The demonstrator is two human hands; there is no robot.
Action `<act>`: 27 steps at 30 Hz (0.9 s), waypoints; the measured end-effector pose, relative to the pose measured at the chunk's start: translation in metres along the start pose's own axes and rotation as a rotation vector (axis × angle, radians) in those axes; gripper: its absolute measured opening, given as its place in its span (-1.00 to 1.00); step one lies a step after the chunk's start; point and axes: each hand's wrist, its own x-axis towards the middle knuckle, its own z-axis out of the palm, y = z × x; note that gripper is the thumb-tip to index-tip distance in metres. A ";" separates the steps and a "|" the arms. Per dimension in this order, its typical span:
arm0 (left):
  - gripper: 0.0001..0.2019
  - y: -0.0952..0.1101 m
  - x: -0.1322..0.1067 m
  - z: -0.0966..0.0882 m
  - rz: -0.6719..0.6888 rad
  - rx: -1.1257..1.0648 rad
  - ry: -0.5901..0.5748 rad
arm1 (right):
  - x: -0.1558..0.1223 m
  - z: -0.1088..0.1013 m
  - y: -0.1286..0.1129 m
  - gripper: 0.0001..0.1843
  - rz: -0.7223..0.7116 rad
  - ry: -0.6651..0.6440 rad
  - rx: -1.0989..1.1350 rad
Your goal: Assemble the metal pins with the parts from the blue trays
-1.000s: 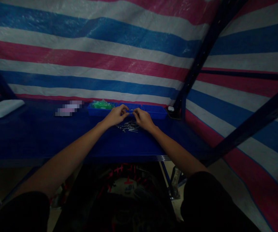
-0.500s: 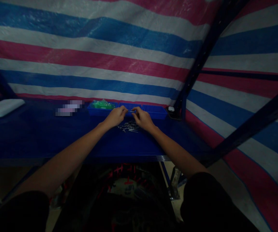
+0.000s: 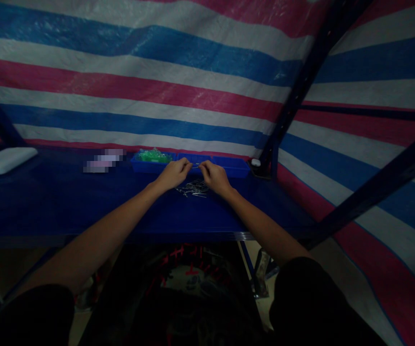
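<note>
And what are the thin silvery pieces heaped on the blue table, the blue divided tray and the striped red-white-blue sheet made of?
Thin silvery pieces: probably bright metal, judging by their glints. Blue divided tray: likely plastic, smooth, given its even colour. Striped sheet: seemingly glossy plastic, as its creases catch the light.

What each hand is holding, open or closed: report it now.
Left hand: closed, pinching a thin metal piece.
Right hand: closed, also pinching a thin metal piece; whether the same one cannot be told.
</note>
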 end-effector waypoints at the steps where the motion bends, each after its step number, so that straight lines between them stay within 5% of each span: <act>1: -0.76 0.000 0.000 0.000 -0.004 0.001 -0.007 | 0.000 0.000 0.000 -0.78 0.007 0.001 -0.004; 12: -0.73 -0.007 0.001 0.002 -0.045 -0.046 -0.034 | 0.000 -0.003 -0.003 -0.76 0.019 0.029 -0.010; 27: -0.76 -0.004 0.000 0.004 0.065 -0.093 -0.024 | 0.001 -0.004 -0.002 -0.71 0.043 0.029 0.057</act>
